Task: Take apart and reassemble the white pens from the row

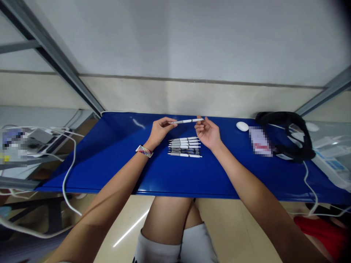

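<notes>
A white and grey pen [189,120] is held level above the blue table [115,160], between my two hands. My left hand [160,130] pinches its left end with closed fingers; a coloured band is on that wrist. My right hand [207,132] touches the pen's right end with thumb and fingertips, palm turned up and fingers curled. Right below the hands lies a neat row of several similar pens [185,147], side by side on the table.
A white oval object [242,126] and a black strap-like headset [290,135] lie at the table's right, next to a blurred card [259,142]. White cables [68,171] hang off the left edge. Metal frame bars [55,54] rise at both sides. My knees show below the table.
</notes>
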The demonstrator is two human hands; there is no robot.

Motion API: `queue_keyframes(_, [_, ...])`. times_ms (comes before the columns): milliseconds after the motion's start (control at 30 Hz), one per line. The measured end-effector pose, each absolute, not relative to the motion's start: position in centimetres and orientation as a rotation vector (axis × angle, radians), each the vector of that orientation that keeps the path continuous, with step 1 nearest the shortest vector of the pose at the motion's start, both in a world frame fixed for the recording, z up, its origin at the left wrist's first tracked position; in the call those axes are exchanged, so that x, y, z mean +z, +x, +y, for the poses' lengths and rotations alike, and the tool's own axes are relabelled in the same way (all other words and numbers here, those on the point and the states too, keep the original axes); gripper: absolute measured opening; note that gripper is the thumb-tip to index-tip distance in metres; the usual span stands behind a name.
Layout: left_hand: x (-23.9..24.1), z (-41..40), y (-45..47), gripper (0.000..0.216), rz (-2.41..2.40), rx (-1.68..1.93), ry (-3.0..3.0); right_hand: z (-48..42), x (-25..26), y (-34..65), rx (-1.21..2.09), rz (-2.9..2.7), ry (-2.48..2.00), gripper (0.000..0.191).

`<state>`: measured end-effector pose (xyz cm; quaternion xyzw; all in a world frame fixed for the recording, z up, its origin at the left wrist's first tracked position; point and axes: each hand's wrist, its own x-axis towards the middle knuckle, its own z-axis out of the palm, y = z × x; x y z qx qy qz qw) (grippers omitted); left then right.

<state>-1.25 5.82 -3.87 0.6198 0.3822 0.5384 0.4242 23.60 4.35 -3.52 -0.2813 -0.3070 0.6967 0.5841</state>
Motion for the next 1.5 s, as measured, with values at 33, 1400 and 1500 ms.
queue_keyframes(33, [-3.9,5.8,-1.2,0.032,0.955,1.349,1.551,4.4,-3.5,23.6,1.622,-0.725,-0.659,0.018])
queue_keyframes(1400, [-4.1,5.9,-1.2,0.031,0.938,1.365,1.542,3.4,-2.6,22.9,1.778,-0.296,-0.44,0.013])
queue_keyframes(1500, [-4.0,5.8,-1.2,0.03,0.937,1.358,1.547,3.3,-2.4,22.9,1.774,-0.296,-0.446,0.013])
